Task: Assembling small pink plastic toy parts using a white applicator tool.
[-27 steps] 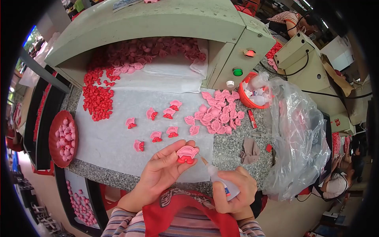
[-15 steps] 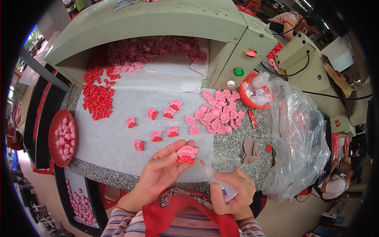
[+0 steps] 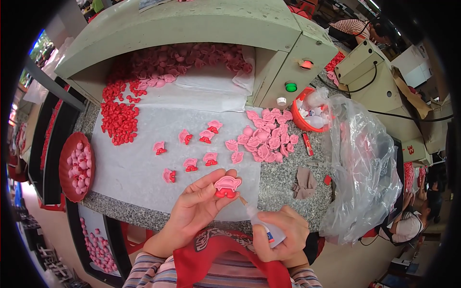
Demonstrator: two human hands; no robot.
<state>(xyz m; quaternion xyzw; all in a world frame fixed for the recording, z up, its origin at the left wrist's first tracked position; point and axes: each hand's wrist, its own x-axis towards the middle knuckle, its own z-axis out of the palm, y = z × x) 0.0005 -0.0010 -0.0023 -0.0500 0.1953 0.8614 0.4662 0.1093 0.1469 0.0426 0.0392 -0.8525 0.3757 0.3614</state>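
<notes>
Between thumb and fingers, my left hand point(image 3: 194, 206) pinches a small pink-and-red plastic figure piece point(image 3: 227, 186), its pink hollow shell above and red feet below. My right hand point(image 3: 283, 235) is wrapped round a white squeeze bottle of glue point(image 3: 270, 227), its thin nozzle pointing up and left, just beside the piece's red feet without plainly touching. Several similar joined pieces point(image 3: 190, 164) lie on the white paper sheet point(image 3: 144, 175) beyond my hands. Loose pink shells point(image 3: 269, 137) are heaped to the right, and small red feet pieces point(image 3: 119, 124) to the left.
A pale green machine housing point(image 3: 192, 24) arches over more pink and red parts. At left stands a red bowl point(image 3: 90, 173) of pink balls. To the right are an orange tub point(image 3: 297, 117) of bottles, a clear plastic bag point(image 3: 360, 182), a crumpled cloth point(image 3: 304, 183) and a red tube point(image 3: 307, 144).
The glue bottle in my right hand has shifted slightly left, bringing its nozzle tip a bit lower beside the piece. My left hand holds the piece almost still.
</notes>
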